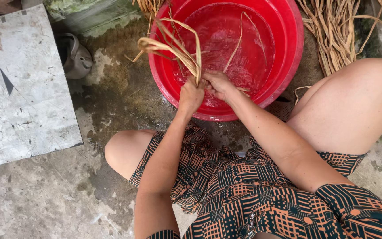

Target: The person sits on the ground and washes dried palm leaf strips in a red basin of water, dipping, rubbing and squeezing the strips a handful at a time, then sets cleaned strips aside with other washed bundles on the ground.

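Left hand (191,94) clamped on bundle of dried straw strips (173,46), right hand (218,83) pinching same bundle, hands touching. Bundle over near rim of red basin (292,57), water inside. More loose straw (332,35) right. Grey kettle (77,56), concrete slab (23,88) left.

Single view only, worn on the head, looking steeply down and forward from close above the lap. Red basin (288,53) at 12 o'clock, concrete floor (45,199) toward 7 o'clock.
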